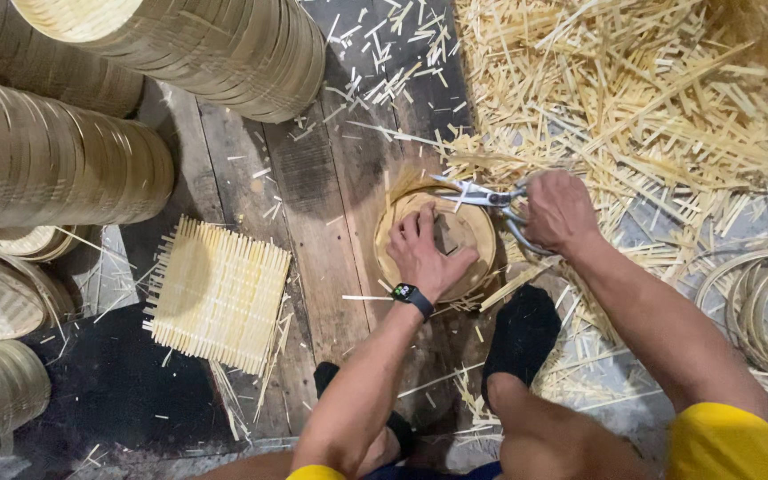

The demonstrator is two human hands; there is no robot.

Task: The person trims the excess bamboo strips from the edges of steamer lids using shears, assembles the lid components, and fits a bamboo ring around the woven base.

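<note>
Bamboo round tray lies under the left hand, fingers spread flat, while the right hand grips shears at its far rim.

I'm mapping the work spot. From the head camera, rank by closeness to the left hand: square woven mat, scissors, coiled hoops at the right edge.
1. Scissors, just right of the left hand.
2. Square woven mat, to its left on the boards.
3. Coiled hoops, far right edge.
</note>
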